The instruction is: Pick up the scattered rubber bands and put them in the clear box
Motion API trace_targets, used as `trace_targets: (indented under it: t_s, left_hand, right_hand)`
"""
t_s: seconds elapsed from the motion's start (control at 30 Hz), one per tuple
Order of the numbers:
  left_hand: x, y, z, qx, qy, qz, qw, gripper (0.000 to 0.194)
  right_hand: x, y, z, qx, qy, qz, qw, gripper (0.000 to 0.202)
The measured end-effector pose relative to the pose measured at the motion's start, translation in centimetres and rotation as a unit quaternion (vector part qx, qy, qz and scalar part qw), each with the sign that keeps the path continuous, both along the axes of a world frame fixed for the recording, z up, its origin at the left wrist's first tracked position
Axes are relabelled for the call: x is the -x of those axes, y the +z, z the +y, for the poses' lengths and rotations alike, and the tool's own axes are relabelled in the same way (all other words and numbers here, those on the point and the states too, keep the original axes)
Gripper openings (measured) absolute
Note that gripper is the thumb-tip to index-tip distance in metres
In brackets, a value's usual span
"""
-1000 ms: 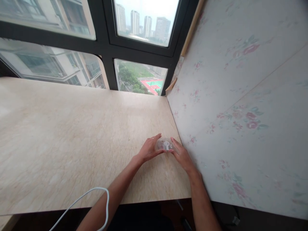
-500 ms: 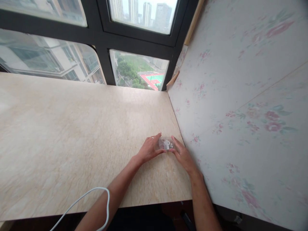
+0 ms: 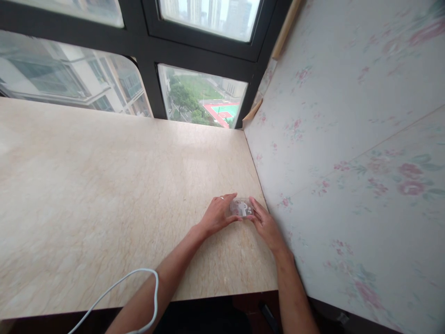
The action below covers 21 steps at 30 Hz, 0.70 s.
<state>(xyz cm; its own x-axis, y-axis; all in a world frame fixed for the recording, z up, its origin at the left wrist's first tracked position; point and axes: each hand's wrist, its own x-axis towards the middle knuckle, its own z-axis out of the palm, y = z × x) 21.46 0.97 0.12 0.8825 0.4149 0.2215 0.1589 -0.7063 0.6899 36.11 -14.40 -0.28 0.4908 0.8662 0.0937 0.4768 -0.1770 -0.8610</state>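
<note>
A small clear plastic box (image 3: 242, 207) with white and reddish markings sits low over the marbled sill, close to the wall. My left hand (image 3: 222, 212) grips its left end between thumb and fingers; a ring shows on one finger. On the box's right end my right hand (image 3: 261, 218) closes in the same way, its fingers near the wall. The contents of the box are too small to make out. I cannot tell whether its underside touches the sill.
The beige marbled sill (image 3: 104, 195) stretches left and back to the dark window frame (image 3: 149, 69). A wall with floral paper (image 3: 313, 139) bounds the right side. One white cable (image 3: 114, 286) loops over my left forearm at the sill's front edge.
The view has shifted slightly. Both hands still hold the clear box, which appears a little further right in the picture, with its markings seeming slightly turned.
</note>
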Motion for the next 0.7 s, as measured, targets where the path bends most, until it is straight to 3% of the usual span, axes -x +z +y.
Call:
trace_targets:
  t_s: [0.7]
  left_hand:
    - [-0.1, 0.0, -0.5, 0.031, 0.037, 0.020, 0.999, 0.071]
  right_hand:
    - [-1.0, -0.2, 0.7, 0.035, -0.005, -0.004, 0.999, 0.060]
